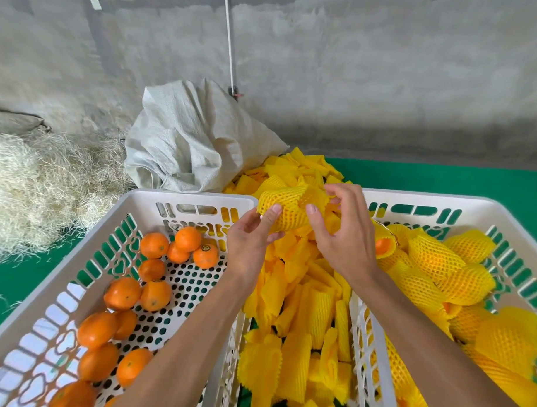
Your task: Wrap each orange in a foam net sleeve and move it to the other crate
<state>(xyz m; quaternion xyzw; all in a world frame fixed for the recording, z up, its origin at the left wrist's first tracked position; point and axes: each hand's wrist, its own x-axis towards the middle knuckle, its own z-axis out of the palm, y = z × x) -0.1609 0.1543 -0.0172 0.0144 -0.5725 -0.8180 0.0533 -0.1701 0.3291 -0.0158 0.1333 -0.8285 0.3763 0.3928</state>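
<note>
Bare grey concrete wall behind; at 12 o'clock, both hands hold 1 yellow foam net sleeve [287, 208], left hand [254, 233] cupping beneath, right hand [340, 233] pinching its end. Better to stretch the mouth evenly, I judge.

no readable text; a small sticker [205, 248] on one orange [205, 256] is too blurred.

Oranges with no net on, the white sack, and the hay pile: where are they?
bare oranges [153, 245], head view, middle of one peel.
white sack [190, 133], head view, its crumpled front.
hay pile [33, 189], head view, its middle.
</note>
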